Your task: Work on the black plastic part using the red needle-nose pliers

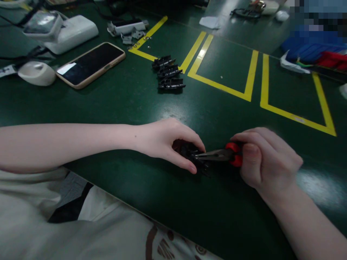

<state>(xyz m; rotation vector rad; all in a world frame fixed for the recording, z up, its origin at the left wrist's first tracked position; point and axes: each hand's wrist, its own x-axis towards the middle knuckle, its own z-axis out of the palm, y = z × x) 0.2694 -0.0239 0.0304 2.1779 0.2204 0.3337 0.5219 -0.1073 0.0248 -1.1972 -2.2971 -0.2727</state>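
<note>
My left hand (pixel 173 142) is closed around a small black plastic part (pixel 193 151), thumb on the near side and fingers on the far side. Much of that part is hidden under the palm. In my right hand (pixel 267 157) is a pair of red-handled needle-nose pliers (pixel 218 155), pointing left. The pliers' tips touch or reach into the black part; whether they grip anything there is too small to tell. Farther back, several similar black plastic parts (pixel 170 85) lie in a short column on the green tabletop.
Yellow tape (pixel 221 85) marks out boxes on the green table (pixel 130 101). A phone (pixel 92 65), a white mouse (pixel 37 73) and a white device (pixel 73 34) lie at the back left. Small metal pieces (pixel 132 35) sit behind the black parts. Blue and red items (pixel 314 50) are at the back right.
</note>
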